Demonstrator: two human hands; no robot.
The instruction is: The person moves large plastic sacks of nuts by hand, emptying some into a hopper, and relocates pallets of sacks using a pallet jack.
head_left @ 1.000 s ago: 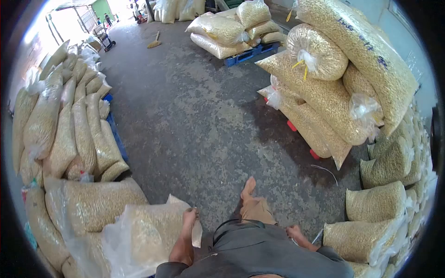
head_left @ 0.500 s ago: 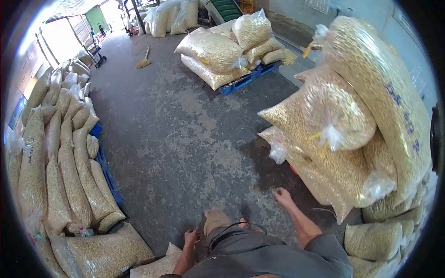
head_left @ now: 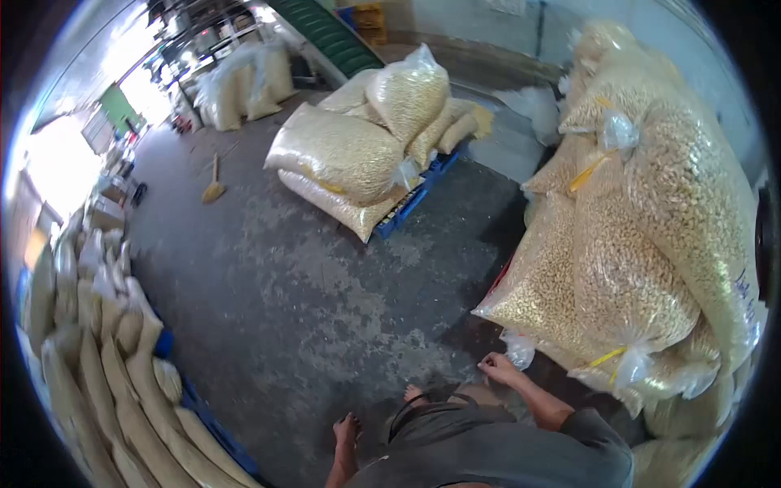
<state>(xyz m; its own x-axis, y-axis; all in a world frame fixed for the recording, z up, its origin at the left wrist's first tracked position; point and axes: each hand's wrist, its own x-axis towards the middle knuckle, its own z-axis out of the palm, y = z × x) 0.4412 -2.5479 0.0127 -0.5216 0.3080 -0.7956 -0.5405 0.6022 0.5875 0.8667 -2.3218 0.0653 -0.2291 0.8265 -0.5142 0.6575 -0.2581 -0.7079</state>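
My right hand (head_left: 502,370) hangs low at my side with its fingers curled in and nothing visible in them. Just beyond it, the clear gathered end of a plastic sack (head_left: 519,348) pokes out from under a pile on the right. The nearest large sack in that pile (head_left: 561,301) is clear plastic full of pale, nut-like pieces; another sack (head_left: 630,358) has its neck bound with a yellow tie. On the other side, my left hand (head_left: 347,431) hangs over the floor, fingers loosely bent and slightly apart, holding nothing.
Ahead, several filled sacks (head_left: 342,150) lie on a blue pallet (head_left: 419,195). Long rows of sacks (head_left: 122,390) line the left side, on blue pallets. A broom (head_left: 214,183) lies on the dark worn floor (head_left: 317,285). Farther back are white sacks (head_left: 244,85) and a green conveyor belt (head_left: 329,37).
The view has moved forward and turned, so the pallet ahead appears closer and the right pile sits differently. My legs have changed stride. Both hands still hang low with nothing visible in them.
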